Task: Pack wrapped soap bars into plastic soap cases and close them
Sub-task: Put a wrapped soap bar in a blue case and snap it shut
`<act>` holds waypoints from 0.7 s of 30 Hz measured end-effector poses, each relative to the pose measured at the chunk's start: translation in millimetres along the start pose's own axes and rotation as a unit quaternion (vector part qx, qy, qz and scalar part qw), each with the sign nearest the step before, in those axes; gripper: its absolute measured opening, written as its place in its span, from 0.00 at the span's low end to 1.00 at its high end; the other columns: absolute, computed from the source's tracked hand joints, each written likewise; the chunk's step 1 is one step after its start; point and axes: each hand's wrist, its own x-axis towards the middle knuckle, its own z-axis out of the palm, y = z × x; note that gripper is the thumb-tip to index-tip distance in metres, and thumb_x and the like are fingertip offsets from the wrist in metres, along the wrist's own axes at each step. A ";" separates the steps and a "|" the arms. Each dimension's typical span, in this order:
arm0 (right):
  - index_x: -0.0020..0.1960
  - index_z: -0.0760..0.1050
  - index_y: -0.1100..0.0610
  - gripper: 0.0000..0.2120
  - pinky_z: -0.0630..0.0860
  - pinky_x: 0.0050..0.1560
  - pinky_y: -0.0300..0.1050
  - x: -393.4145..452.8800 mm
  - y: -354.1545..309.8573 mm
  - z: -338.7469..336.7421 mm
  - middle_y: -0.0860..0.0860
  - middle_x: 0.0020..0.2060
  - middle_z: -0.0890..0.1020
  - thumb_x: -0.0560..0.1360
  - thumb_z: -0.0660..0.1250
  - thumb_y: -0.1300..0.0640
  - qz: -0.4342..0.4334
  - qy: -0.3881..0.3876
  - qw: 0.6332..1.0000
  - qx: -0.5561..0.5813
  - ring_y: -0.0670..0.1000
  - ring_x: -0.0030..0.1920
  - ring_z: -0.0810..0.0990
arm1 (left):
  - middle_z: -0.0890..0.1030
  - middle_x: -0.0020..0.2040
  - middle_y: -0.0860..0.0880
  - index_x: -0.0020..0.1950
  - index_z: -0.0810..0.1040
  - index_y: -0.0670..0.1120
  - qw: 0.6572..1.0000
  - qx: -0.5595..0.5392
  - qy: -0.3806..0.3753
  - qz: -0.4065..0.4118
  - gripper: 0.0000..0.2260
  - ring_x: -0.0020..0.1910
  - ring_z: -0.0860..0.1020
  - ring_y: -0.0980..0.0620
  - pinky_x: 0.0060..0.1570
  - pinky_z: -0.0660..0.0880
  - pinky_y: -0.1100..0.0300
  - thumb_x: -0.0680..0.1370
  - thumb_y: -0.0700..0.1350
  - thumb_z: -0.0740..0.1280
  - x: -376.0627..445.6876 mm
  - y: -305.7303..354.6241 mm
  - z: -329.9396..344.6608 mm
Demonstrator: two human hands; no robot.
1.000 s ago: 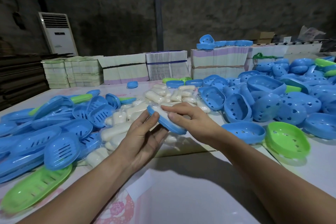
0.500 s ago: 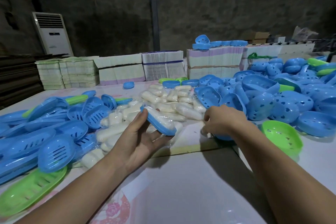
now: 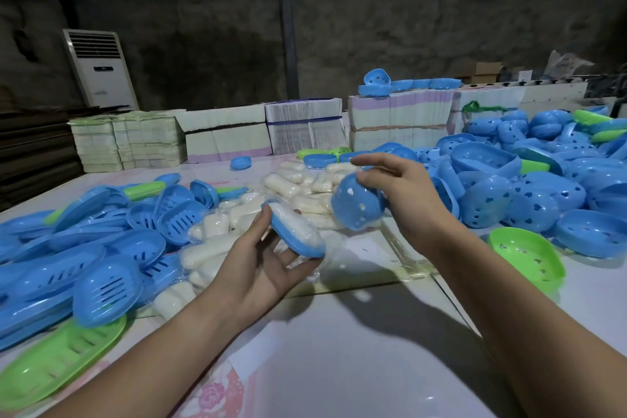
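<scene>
Blue case tray, soap inside, lid not yet on.
A wrapped white soap bar (image 3: 297, 227) lies in a shallow blue tray (image 3: 298, 243) gripped by the left hand (image 3: 261, 265); just right of it, the right hand (image 3: 398, 193) pinches a perforated blue lid (image 3: 356, 205), both above the surface (image 3: 356, 349), loose soaps (image 3: 305, 187) beyond.

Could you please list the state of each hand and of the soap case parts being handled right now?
Left hand: holds the blue tray in its grip.
Blue tray: uncovered, a wrapped soap bar lying in it.
Right hand: grips the blue lid.
Blue lid: off the tray, held in the air beside it.
Green case half: empty, open side up on the table.
</scene>
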 end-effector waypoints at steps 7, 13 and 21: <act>0.52 0.81 0.51 0.13 0.75 0.43 0.44 -3.8 9.4 24.1 0.51 0.45 0.85 0.80 0.61 0.64 0.133 -0.036 0.925 0.354 0.49 0.42 0.81 | 0.80 0.66 0.42 0.69 0.76 0.45 1.000 0.007 -0.008 -0.002 0.26 0.59 0.82 0.39 0.49 0.82 0.41 0.73 0.54 0.71 1.5 -1.5 -1.3; 0.59 0.81 0.53 0.16 0.74 0.35 0.42 -6.8 18.6 29.9 0.54 0.49 0.83 0.79 0.59 0.64 0.257 -0.056 0.877 0.402 0.51 0.38 0.77 | 0.82 0.63 0.42 0.65 0.78 0.44 1.000 -0.002 -0.018 0.004 0.23 0.63 0.80 0.39 0.58 0.77 0.37 0.73 0.53 0.71 0.8 1.2 -2.5; 0.53 0.81 0.43 0.18 0.70 0.33 0.39 -11.9 25.4 31.0 0.47 0.38 0.80 0.65 0.76 0.42 0.209 -0.133 0.968 0.044 0.46 0.34 0.73 | 0.79 0.67 0.39 0.71 0.74 0.43 0.998 0.009 -0.049 -0.022 0.28 0.71 0.74 0.40 0.74 0.63 0.38 0.74 0.54 0.69 -1.8 1.5 -2.3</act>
